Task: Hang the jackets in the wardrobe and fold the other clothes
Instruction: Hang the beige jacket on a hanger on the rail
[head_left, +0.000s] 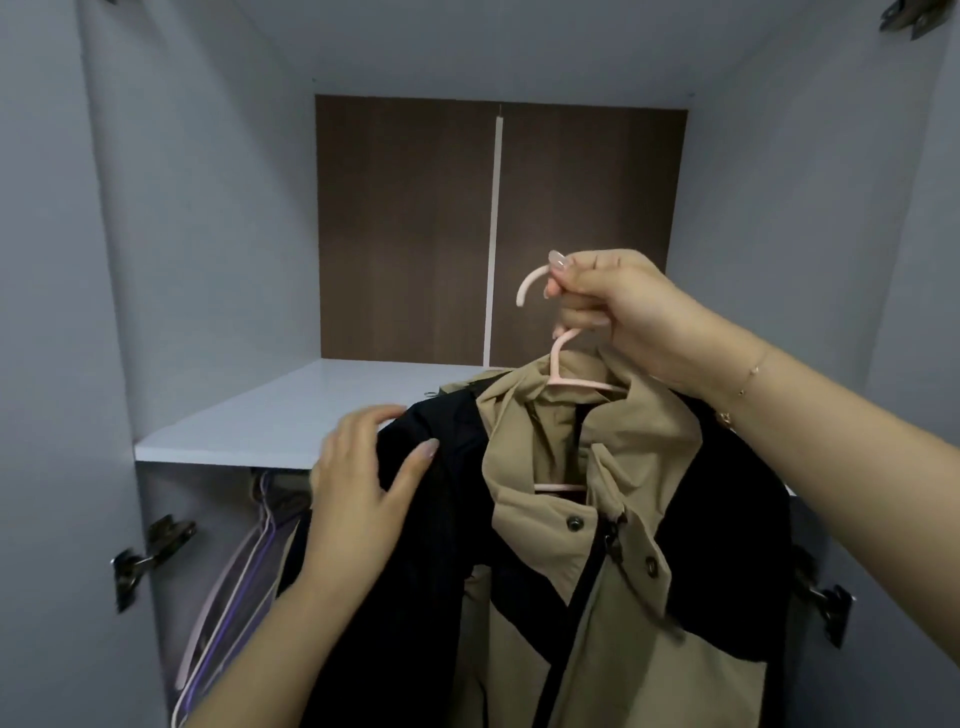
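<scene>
A beige and black jacket (587, 561) hangs on a pink hanger (558, 364) in front of the open wardrobe. My right hand (618, 306) is shut on the hanger's hook and holds it up at the level of the wardrobe shelf (260, 421). My left hand (363, 499) rests with spread fingers on the jacket's black left shoulder. The jacket's lower part runs out of view at the bottom.
The wardrobe has grey side walls and a brown back panel (405, 228). Below the shelf at the left hang several pink and purple hangers (228, 587). Metal door hinges (150, 551) sit on both side walls.
</scene>
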